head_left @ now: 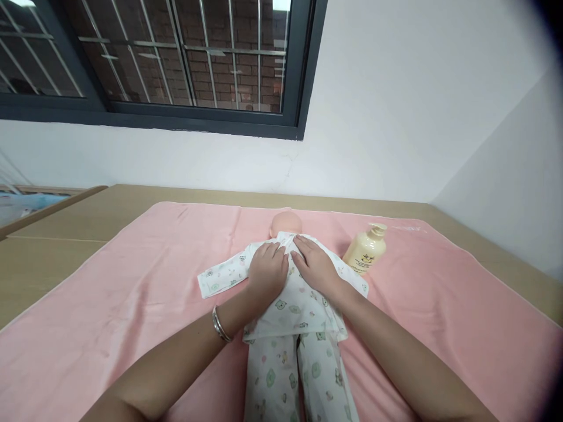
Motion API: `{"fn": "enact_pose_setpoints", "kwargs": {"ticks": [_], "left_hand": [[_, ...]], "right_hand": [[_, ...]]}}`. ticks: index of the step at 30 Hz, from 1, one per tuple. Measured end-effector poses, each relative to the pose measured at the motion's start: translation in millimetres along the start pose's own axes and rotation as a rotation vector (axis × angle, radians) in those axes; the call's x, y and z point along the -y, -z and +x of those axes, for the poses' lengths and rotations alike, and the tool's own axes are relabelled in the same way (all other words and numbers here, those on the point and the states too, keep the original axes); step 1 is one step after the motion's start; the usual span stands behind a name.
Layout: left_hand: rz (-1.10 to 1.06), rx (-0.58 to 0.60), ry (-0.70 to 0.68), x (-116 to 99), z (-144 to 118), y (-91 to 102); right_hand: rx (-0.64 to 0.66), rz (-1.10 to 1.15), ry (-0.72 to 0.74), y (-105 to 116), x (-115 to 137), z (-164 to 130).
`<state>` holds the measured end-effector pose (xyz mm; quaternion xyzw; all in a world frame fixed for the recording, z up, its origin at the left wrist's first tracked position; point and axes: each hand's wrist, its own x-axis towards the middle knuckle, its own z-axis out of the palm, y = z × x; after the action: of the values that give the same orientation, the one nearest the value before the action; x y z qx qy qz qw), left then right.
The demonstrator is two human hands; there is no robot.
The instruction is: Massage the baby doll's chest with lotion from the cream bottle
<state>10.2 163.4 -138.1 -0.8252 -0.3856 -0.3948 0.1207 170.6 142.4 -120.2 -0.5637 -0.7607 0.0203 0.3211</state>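
A baby doll lies on a pink cloth, its bald head (285, 223) toward the wall. It wears a white printed top (295, 313) and matching trousers (272, 375). The left sleeve (223, 275) stretches out sideways; the other is partly behind my right forearm. My left hand (268, 269) rests on the upper part of the top, fingers extended, a silver bangle (220, 324) at its wrist. Beside it my right hand (315, 265) lies flat on the top near the collar, fingers stretched out. Neither hand grips anything visible.
A yellow pump bottle (366, 248) leans to the right of the doll. The pink cloth (167, 281) has some creases and covers a wooden surface (57, 252). Behind stand a white wall (373, 117) and a dark-framed window (303, 76) with bars.
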Motion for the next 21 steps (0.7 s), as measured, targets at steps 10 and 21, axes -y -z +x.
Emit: {"fn": "enact_pose_setpoints", "kwargs": {"ticks": [10, 21], "left_hand": [[-0.093, 0.021, 0.105, 1.8, -0.8, -1.5], [-0.188, 0.157, 0.266, 8.0, -1.1, -9.9]], "right_hand": [[0.034, -0.028, 0.006, -6.3, -1.6, -3.0], [0.029, -0.314, -0.089, -1.2, 31.7, -21.5]]}}
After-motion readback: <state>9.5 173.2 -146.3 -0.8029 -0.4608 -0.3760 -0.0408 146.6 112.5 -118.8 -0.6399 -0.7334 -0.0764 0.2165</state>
